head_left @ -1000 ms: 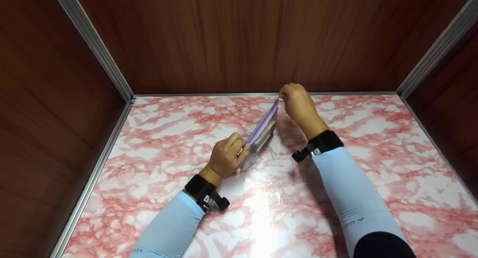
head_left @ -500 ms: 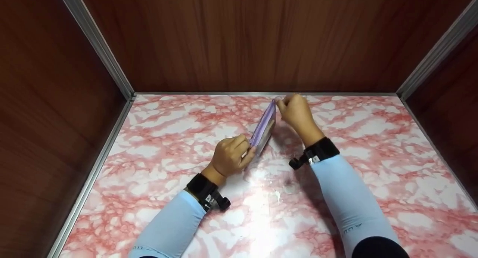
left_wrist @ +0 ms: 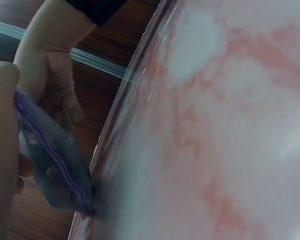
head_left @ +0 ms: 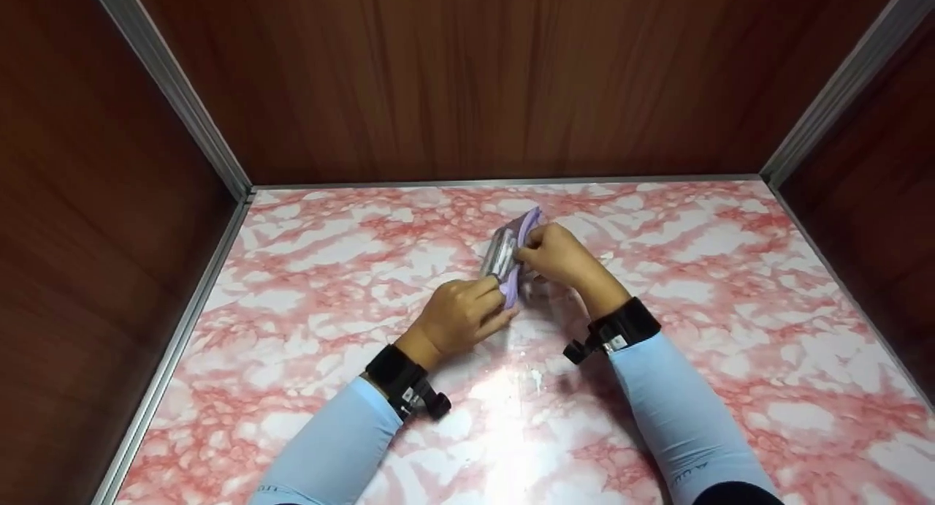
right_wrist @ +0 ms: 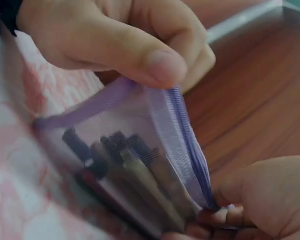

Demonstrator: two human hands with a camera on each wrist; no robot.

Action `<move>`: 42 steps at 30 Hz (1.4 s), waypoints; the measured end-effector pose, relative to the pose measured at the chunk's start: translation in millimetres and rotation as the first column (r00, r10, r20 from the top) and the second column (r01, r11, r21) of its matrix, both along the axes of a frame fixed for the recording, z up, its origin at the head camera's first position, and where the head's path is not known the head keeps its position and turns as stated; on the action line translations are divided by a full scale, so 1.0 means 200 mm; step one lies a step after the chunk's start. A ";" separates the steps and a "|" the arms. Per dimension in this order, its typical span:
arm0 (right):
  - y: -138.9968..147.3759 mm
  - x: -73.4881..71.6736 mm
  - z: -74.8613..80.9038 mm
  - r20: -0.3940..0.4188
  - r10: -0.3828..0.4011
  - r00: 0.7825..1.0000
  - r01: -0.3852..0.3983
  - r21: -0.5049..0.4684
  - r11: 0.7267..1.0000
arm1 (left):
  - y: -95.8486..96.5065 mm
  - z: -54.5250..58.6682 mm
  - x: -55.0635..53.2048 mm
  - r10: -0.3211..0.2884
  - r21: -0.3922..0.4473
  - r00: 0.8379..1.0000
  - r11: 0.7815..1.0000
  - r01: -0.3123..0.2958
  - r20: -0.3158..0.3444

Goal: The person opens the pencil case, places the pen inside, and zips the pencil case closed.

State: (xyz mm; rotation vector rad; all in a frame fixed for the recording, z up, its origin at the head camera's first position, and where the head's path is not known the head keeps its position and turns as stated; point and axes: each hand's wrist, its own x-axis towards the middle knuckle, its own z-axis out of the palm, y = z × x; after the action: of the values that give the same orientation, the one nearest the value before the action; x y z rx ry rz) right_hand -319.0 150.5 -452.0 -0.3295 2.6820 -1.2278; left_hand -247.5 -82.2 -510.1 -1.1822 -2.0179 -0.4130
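Note:
A see-through mesh zip pouch (head_left: 531, 223) with purple edging is tilted between both hands above the table. My left hand (head_left: 460, 311) grips its near end, the thumb resting on the mesh corner in the right wrist view. My right hand (head_left: 559, 255) pinches the zipper (right_wrist: 192, 145) side of the pouch, its fingers curled at the zipper's end in the right wrist view. Several stick-like items (right_wrist: 145, 182) with dark ends lie inside, blurred by the mesh. From the left wrist view the pouch (left_wrist: 55, 160) shows edge-on, partly covered by the left fingers.
The table (head_left: 292, 359) has a red and white marbled top with a bright glare near the middle. Dark wood panels (head_left: 453, 81) enclose its back and sides, framed by metal rails (head_left: 175, 81).
The right hand has come nearer and lower along the zipper, from the far corner toward the left hand. The pouch has turned, so its mesh side and contents now face up.

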 end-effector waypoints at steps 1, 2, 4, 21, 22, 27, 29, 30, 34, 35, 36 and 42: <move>0.01 -0.01 -0.03 0.009 0.011 1.000 -0.010 -0.028 1.000 | -0.01 0.00 0.00 -0.001 -0.005 1.000 1.000 0.002 0.022; 0.02 -0.01 -0.05 0.013 0.017 1.000 -0.017 -0.046 0.999 | -0.01 0.00 0.00 -0.002 -0.008 0.999 1.000 0.002 0.044; 0.03 -0.02 -0.10 0.044 0.023 0.999 -0.019 -0.103 0.994 | -0.03 0.00 0.00 0.008 -0.007 0.996 1.000 -0.007 0.084; -0.03 -0.03 -0.28 0.016 -0.064 0.998 0.065 -0.185 0.981 | -0.27 -0.06 -0.12 0.119 0.239 0.918 0.946 -0.221 0.379; -0.03 -0.03 -0.29 0.004 -0.055 0.998 0.055 -0.178 0.982 | -0.27 -0.07 -0.12 0.123 0.249 0.912 0.940 -0.234 0.391; -0.02 -0.04 -0.31 0.064 -0.043 0.997 0.056 -0.225 0.973 | -0.30 -0.09 -0.13 0.145 0.261 0.870 0.919 -0.294 0.471; -0.01 -0.04 -0.32 0.119 -0.060 0.991 0.090 -0.268 0.959 | -0.29 -0.10 -0.13 0.150 0.256 0.860 0.917 -0.305 0.487; 0.00 -0.04 -0.32 0.144 -0.068 0.987 0.108 -0.289 0.951 | -0.29 -0.11 -0.13 0.150 0.257 0.860 0.917 -0.305 0.487; 0.04 -0.06 -0.33 0.214 -0.085 0.973 0.161 -0.368 0.916 | -0.29 -0.11 -0.12 0.142 0.285 0.877 0.911 -0.297 0.460; 0.05 -0.07 -0.33 0.223 -0.087 0.971 0.169 -0.383 0.908 | -0.28 -0.11 -0.13 0.140 0.296 0.882 0.908 -0.296 0.451; 0.06 -0.07 -0.33 0.235 -0.090 0.968 0.180 -0.395 0.901 | -0.28 -0.11 -0.13 0.138 0.305 0.886 0.906 -0.294 0.443; 0.08 -0.10 -0.33 0.274 -0.100 0.956 0.214 -0.426 0.879 | -0.28 -0.10 -0.14 0.137 0.331 0.911 0.902 -0.277 0.389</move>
State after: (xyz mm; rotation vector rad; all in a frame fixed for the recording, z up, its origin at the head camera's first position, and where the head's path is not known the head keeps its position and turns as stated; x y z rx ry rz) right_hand -338.2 165.9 -517.1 -0.0065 2.2269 -1.8131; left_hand -275.1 -137.3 -530.4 -0.6709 -2.2094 -0.9191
